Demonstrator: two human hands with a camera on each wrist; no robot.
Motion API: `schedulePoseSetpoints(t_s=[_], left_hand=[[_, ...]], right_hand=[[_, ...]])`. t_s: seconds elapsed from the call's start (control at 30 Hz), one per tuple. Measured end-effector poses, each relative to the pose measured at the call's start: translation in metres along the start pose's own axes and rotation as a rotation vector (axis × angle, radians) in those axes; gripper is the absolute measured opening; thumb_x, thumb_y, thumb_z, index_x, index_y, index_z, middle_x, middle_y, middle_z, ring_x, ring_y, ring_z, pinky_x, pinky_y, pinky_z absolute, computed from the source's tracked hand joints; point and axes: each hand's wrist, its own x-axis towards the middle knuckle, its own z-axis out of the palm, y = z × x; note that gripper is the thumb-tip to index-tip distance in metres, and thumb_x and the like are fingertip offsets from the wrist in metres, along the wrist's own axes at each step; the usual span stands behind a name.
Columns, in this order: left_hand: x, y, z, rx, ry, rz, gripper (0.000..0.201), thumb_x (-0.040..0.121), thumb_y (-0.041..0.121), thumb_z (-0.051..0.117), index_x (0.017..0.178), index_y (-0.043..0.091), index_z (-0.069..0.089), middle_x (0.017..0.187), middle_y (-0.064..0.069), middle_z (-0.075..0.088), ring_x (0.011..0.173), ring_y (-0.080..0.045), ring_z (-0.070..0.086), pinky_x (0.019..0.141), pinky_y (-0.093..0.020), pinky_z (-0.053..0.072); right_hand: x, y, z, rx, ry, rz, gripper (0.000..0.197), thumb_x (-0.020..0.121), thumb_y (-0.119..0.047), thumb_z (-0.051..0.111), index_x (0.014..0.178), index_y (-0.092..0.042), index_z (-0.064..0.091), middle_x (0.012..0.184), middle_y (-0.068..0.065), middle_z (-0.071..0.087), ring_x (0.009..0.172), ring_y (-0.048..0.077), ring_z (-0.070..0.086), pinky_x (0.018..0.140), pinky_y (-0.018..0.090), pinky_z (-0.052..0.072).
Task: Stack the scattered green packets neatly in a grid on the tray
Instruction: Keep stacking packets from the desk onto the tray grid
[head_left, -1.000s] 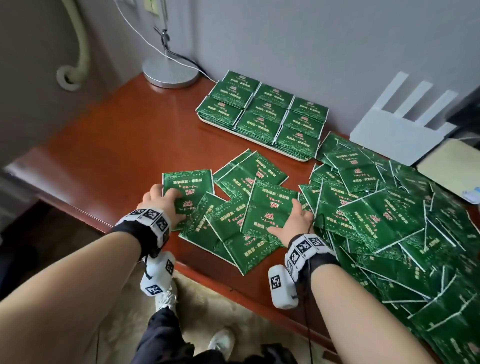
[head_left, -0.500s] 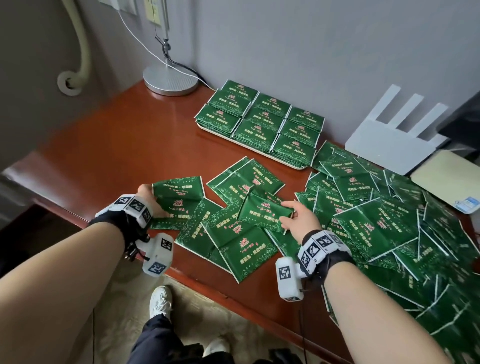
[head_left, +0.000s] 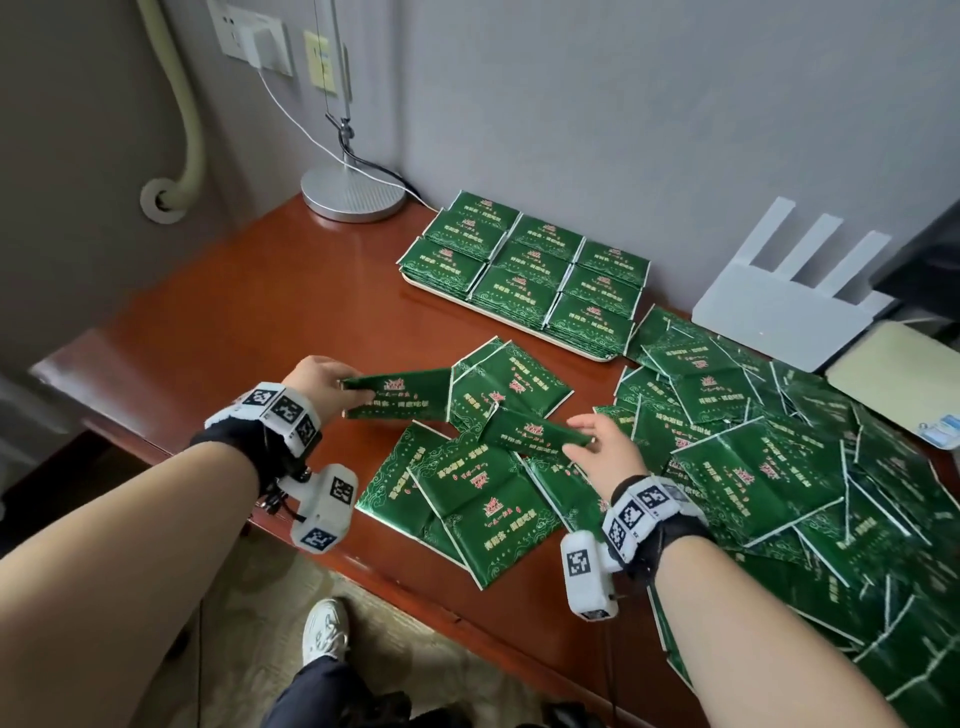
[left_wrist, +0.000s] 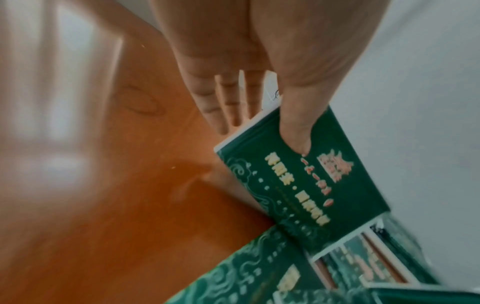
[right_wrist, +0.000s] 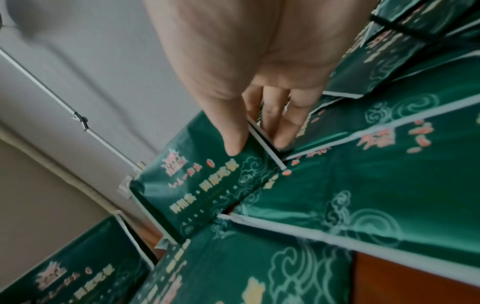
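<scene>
My left hand (head_left: 324, 382) pinches a green packet (head_left: 402, 397) by its left end, thumb on top (left_wrist: 296, 131), and holds it tilted above the desk; the packet (left_wrist: 298, 185) fills the left wrist view. My right hand (head_left: 597, 441) pinches a second green packet (head_left: 535, 434) by its right end, lifted over the loose ones; its thumb (right_wrist: 231, 131) lies on the packet (right_wrist: 197, 185). Many scattered packets (head_left: 753, 467) cover the desk's right side. A white tray (head_left: 524, 325) at the back carries neat rows of stacked packets (head_left: 524, 265).
A lamp base (head_left: 353, 195) with its cable stands at the back left by the wall. A white router (head_left: 784, 301) and a pale pad (head_left: 898, 374) sit at the back right. The red-brown desk (head_left: 234, 312) drops off at its near edge.
Both hands went from resting on flat packets to lifting one packet each off the desk. The camera view has tilted up toward the wall.
</scene>
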Motion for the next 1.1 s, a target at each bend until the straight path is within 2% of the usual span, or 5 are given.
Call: schedulePoseSetpoints(t_s=[0.13, 0.3, 0.53, 0.77, 1.1], left_hand=[[0.005, -0.016, 0.017, 0.159, -0.014, -0.001, 0.032, 0.086, 0.024, 0.062, 0.118, 0.019, 0.062, 0.136, -0.005, 0.042, 0.124, -0.022, 0.041, 0.102, -0.036, 0.036], [0.003, -0.014, 0.025, 0.100, -0.078, -0.040, 0.032, 0.089, 0.018, 0.058, 0.122, 0.017, 0.058, 0.117, -0.007, 0.061, 0.104, -0.023, 0.056, 0.081, -0.028, 0.041], [0.007, 0.024, 0.010, -0.099, -0.024, 0.102, 0.067, 0.091, 0.009, 0.052, 0.142, 0.040, 0.023, 0.114, 0.008, 0.048, 0.083, -0.017, 0.057, 0.053, -0.019, 0.047], [0.013, 0.065, 0.002, 0.017, -0.234, 0.332, 0.030, 0.089, 0.047, 0.050, 0.109, 0.029, 0.061, 0.097, 0.006, 0.061, 0.082, -0.009, 0.057, 0.070, -0.021, 0.044], [0.050, 0.071, -0.048, 0.070, -0.267, 0.505, 0.011, 0.087, 0.033, 0.061, 0.076, 0.030, 0.062, 0.078, 0.010, 0.058, 0.073, -0.008, 0.052, 0.067, -0.018, 0.040]], right_hand=[[0.002, 0.003, 0.005, -0.073, -0.022, 0.024, 0.032, 0.087, -0.015, 0.060, 0.119, -0.020, 0.054, 0.115, -0.001, 0.061, 0.090, 0.017, 0.056, 0.082, 0.027, 0.045], [0.009, -0.003, 0.002, -0.103, -0.054, 0.034, 0.037, 0.090, -0.034, 0.054, 0.120, -0.013, 0.058, 0.115, 0.005, 0.063, 0.100, 0.023, 0.059, 0.081, 0.026, 0.044], [0.009, -0.025, -0.006, -0.017, -0.178, -0.086, 0.021, 0.088, -0.033, 0.058, 0.098, -0.015, 0.065, 0.097, 0.009, 0.069, 0.092, 0.027, 0.063, 0.084, 0.036, 0.050], [0.012, -0.062, -0.017, -0.016, -0.166, -0.196, 0.022, 0.089, -0.029, 0.056, 0.109, -0.023, 0.065, 0.108, -0.008, 0.066, 0.101, 0.013, 0.060, 0.094, 0.034, 0.047], [0.018, -0.096, -0.035, -0.056, -0.003, -0.112, 0.029, 0.090, -0.032, 0.055, 0.076, -0.006, 0.060, 0.081, 0.014, 0.062, 0.075, 0.027, 0.056, 0.075, 0.032, 0.045]])
